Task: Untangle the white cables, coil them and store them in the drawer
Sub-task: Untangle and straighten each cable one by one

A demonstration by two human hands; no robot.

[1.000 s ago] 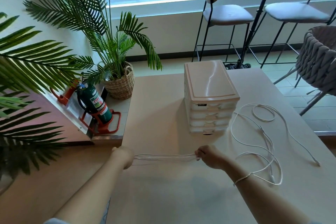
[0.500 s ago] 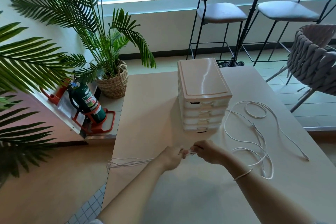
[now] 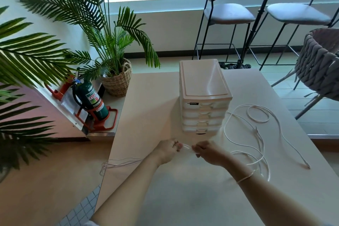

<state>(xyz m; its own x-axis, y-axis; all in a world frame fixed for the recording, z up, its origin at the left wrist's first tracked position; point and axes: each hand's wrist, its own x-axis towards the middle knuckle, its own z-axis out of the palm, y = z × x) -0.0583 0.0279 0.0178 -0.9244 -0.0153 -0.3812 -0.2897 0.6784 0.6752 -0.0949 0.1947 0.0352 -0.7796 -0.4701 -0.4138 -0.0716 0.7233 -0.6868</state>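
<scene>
My left hand [image 3: 167,150] and my right hand [image 3: 209,153] are close together just in front of the drawer unit [image 3: 203,95], both pinching a folded white cable [image 3: 187,147]. Its looped strands [image 3: 121,163] trail left under my left forearm and hang over the table's left edge. A second white cable [image 3: 256,145] lies loose and tangled on the table to the right, with one small ring at its far end. The white plastic drawer unit has several drawers, all shut.
The beige table [image 3: 146,108] has its left edge near my left arm. Beyond that edge are a green fire extinguisher [image 3: 91,99] in a red stand and potted palms [image 3: 117,79]. A woven chair [image 3: 322,64] and stools stand at the right and back.
My left hand moved right from the table's left edge to meet my right hand, folding the stretched cable; the doubled strands now trail left over the edge.
</scene>
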